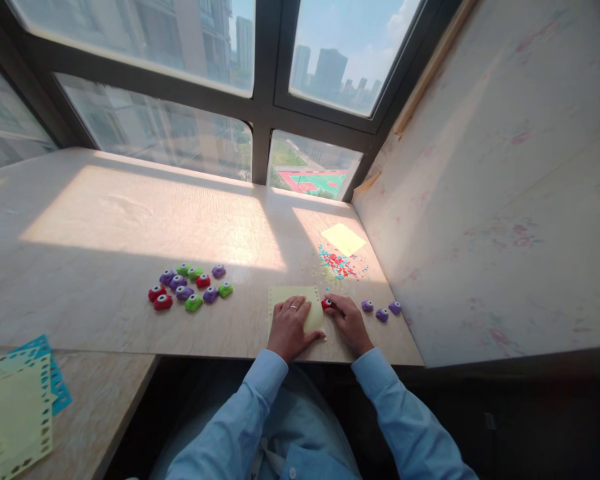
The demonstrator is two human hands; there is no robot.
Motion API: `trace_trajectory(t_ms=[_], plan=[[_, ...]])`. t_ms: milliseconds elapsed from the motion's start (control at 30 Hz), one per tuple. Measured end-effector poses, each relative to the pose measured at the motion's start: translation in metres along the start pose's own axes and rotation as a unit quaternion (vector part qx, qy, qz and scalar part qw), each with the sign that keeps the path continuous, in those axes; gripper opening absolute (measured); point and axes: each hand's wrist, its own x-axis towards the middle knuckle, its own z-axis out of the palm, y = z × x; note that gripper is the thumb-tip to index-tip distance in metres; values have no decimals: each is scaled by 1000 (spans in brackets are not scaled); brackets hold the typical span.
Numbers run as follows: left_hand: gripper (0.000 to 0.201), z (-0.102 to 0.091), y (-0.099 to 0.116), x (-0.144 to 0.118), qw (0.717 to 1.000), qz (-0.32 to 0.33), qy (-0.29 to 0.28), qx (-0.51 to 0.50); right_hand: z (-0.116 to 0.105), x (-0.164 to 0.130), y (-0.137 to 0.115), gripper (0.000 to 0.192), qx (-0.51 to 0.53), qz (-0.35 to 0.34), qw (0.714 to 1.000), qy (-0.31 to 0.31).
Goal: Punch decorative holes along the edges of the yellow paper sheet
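left hand [291,325]: your hand lies flat and open on the yellow paper sheet [294,301], low center of the frame, pressing it, not gripping.
right hand [349,321]: your fingers are closed on a red punch [327,304] at the sheet's right edge.
nearby: three purple punches [381,311] just right of this hand.
left of center: pile of colored punches [190,287] on the table [105,227].

The left hand [291,326] is pressing flat on a yellow paper sheet [294,298] while the right hand [347,321] is gripping a red punch [326,304] at its edge.
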Motion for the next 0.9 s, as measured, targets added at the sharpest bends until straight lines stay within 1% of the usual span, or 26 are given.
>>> trace_trajectory(t_ms=[167, 367, 567, 767, 900], plan=[[60, 0, 1, -1, 1000, 7, 7, 17, 0, 0, 1, 34, 11, 13, 1000, -4], [60, -1, 1, -1, 1000, 8, 3, 27, -1, 1, 1, 34, 22, 28, 999, -9], [62, 0, -1, -2, 1000, 11, 0, 25, 0, -1, 2, 34, 25, 20, 999, -2], [57, 0, -1, -2, 1000, 11, -10, 23, 1, -1, 4, 33, 23, 15, 1000, -2], [59, 0, -2, -2, 1000, 12, -10, 20, 1, -2, 5, 33, 15, 7, 1000, 0]])
